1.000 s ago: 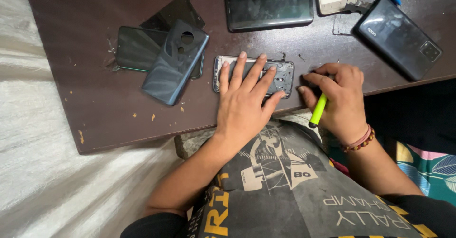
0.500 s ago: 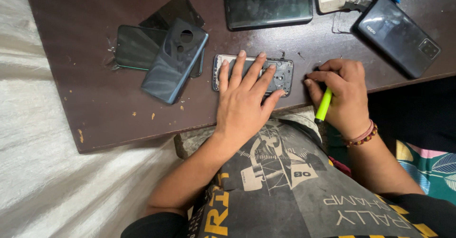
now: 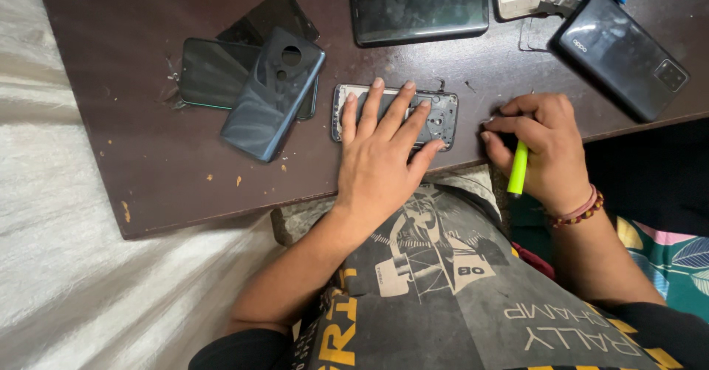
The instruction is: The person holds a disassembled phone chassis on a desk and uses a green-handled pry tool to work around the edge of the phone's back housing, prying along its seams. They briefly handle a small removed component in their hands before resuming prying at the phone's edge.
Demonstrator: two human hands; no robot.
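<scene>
Dark wood table [image 3: 111, 119]: left hand [image 3: 380, 156] spread flat on one opened phone [image 3: 436, 115]; right hand [image 3: 543, 148] pinching one green tool [image 3: 518, 169].

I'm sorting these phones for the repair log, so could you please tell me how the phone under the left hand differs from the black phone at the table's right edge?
The opened phone shows its bare inner frame and screw holes; the black phone has its glossy back cover on. The opened phone lies level with the table edge, pinned by the left hand; the black phone lies diagonal, untouched. Both lie flat.
</scene>
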